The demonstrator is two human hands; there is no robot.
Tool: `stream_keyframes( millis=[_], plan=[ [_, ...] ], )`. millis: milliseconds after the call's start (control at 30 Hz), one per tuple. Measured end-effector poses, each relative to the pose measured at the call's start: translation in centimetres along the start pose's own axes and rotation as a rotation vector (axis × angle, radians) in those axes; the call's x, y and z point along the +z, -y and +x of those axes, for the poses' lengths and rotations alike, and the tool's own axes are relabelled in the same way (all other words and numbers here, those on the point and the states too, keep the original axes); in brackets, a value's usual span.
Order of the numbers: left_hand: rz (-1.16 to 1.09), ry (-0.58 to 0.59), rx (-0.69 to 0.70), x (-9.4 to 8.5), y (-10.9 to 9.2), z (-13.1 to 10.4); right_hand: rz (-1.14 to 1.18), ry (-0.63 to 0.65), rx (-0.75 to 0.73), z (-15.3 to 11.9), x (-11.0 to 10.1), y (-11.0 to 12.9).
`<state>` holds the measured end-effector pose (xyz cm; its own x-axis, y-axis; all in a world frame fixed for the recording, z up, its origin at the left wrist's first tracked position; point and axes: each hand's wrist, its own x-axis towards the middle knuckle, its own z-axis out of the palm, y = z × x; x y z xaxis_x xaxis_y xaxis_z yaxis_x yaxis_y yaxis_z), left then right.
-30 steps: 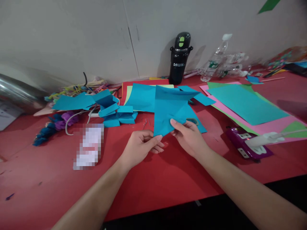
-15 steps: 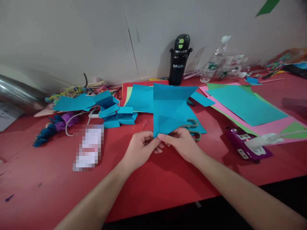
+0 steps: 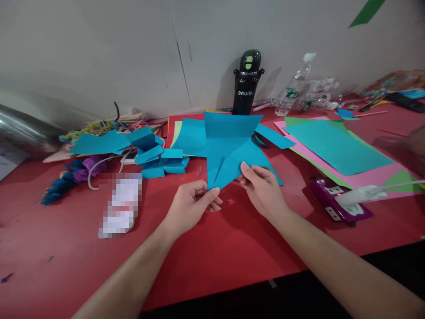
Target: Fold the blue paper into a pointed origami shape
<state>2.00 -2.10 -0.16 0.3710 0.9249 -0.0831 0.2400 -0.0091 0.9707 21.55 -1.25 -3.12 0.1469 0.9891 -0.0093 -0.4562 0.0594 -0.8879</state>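
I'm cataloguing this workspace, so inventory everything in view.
Creased paper sheet: 1, blue, centre, held
Folded paper pieces: several, blue, left
Flat paper sheets: several, blue, green, pink, red, centre and right
Lidded cylindrical bottle: 1, black, back centre
Plastic bottles: at least 2, clear, back right
Plastic power strip: 1, purple, right
Corded plug: 1, white, on power strip
Ruffled bundle: 1, purple and blue, left
Pixelated item: 1, whitish, left
Metal cylinder: 1, silver, far left
Flat strip: 1, green, upper right
Small clutter: uncounted, multicoloured, along wall
Tabletop: 1, red, beneath
Left hand: 1, bare, sheet's lower corner
Right hand: 1, bare, sheet's right edge
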Motion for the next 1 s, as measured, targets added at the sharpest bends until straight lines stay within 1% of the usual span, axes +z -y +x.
stream_keyframes(
  millis=[133,233,267,333,400,433,500,600,700,800,900,1000],
  plan=[
    [0.018,-0.017,0.002,-0.1,0.1,0.0,0.035,0.023,-0.009,0.1,-0.2,0.0],
    [0.012,-0.03,0.006,-0.1,0.2,0.0,0.035,0.077,0.043,-0.1,-0.2,-0.4],
    [0.005,-0.025,0.012,-0.1,0.3,0.0,-0.005,0.109,0.065,-0.3,-0.1,-0.4],
    [-0.017,0.005,0.034,0.1,0.4,0.0,-0.158,0.209,0.082,-0.8,0.3,-0.4],
    [-0.038,0.066,0.054,0.3,0.6,0.0,-0.296,0.323,0.051,-1.3,0.7,-0.3],
    [-0.038,0.078,0.063,0.4,0.6,0.0,-0.327,0.339,0.029,-1.4,0.9,-0.2],
    [-0.027,0.087,0.07,0.5,0.5,0.0,-0.355,0.301,-0.004,-1.6,1.1,-0.3],
    [-0.008,0.079,0.06,0.5,0.3,0.1,-0.35,0.203,0.014,-1.4,0.8,-0.7],
    [-0.008,0.068,0.012,0.3,0.0,0.1,-0.321,0.102,0.02,-0.8,0.0,-1.0],
    [-0.009,0.063,-0.03,0.1,0.0,-0.1,-0.274,0.002,-0.036,-0.3,-0.6,-0.9],
    [-0.018,0.078,-0.055,-0.1,0.0,-0.1,-0.272,-0.013,-0.083,0.0,-0.8,-0.6],
    [-0.037,0.1,-0.078,-0.4,0.1,-0.2,-0.265,-0.002,-0.075,0.1,-0.7,-0.4]
  ],
)
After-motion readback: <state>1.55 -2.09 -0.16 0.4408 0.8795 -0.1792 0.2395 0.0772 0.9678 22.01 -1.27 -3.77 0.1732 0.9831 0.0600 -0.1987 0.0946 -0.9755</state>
